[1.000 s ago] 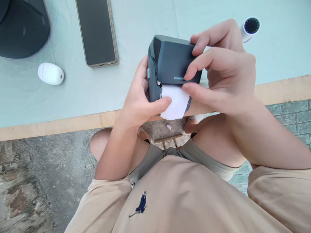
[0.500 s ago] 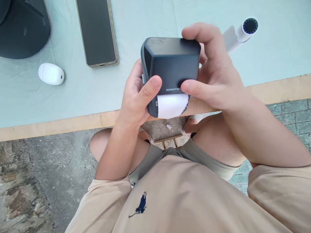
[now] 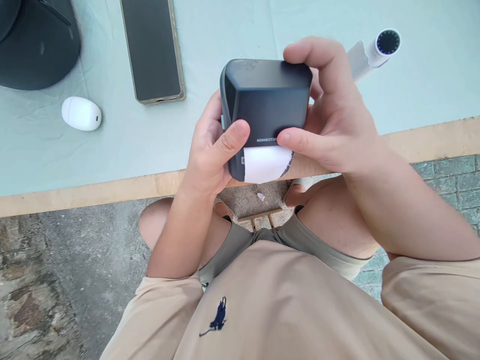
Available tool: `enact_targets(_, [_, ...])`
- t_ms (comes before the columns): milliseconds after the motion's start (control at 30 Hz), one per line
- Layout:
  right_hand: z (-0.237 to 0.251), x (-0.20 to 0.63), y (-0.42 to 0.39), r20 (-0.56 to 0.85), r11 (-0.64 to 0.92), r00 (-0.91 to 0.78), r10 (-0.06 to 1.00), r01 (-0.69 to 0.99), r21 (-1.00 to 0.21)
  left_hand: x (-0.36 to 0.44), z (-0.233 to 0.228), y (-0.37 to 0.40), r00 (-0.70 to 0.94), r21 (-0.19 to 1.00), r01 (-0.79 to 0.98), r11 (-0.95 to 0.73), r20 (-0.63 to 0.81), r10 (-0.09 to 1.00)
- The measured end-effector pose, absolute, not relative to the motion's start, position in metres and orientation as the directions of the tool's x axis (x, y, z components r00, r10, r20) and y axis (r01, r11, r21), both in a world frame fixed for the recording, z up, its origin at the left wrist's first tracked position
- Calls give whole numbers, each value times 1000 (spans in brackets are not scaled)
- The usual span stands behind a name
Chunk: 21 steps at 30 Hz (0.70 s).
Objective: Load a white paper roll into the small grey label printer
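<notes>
A small dark grey label printer (image 3: 268, 102) is held over the table's near edge by both hands. My left hand (image 3: 212, 150) grips its left side, thumb pressed on the lid's front corner. My right hand (image 3: 333, 120) wraps the right side, index finger over the top and thumb on the lid's lower edge. The lid is down. A white strip of label paper (image 3: 266, 164) sticks out below the lid between the two thumbs.
On the pale green table cover (image 3: 131, 145) lie a dark phone (image 3: 152, 47), a white egg-shaped device (image 3: 81, 113), a black cap (image 3: 35, 42) at the far left, and a white paper roll (image 3: 375, 52) behind my right hand. The wooden table edge (image 3: 93, 192) runs below; paving lies underneath.
The printer's lid, raised a second ago, has been pressed down over the paper. My left thumb moved from the paper up onto the lid; my right hand shifted to clasp the printer's side.
</notes>
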State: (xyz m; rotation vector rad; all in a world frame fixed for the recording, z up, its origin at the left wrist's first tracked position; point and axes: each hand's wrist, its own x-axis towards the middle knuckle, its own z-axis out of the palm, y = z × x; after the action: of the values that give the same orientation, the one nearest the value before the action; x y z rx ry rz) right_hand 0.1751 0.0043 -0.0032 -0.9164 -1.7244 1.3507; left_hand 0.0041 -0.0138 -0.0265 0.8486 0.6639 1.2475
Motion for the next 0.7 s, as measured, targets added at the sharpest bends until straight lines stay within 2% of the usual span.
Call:
enact_targets(267, [0,173,2,134,198,-449,883,99,-975,-4,-35,-8,304,835,-543,90,95,948])
enact_targets(600, [-5,173,3,168,229,-454,875,82,-970,3,-23,-16,224,851,-506,138,-25,974])
enact_targets(700, [-7,173,3,158,218,-453,878,84,-972,5,-22,-16,198,856,-502,122,-24,980])
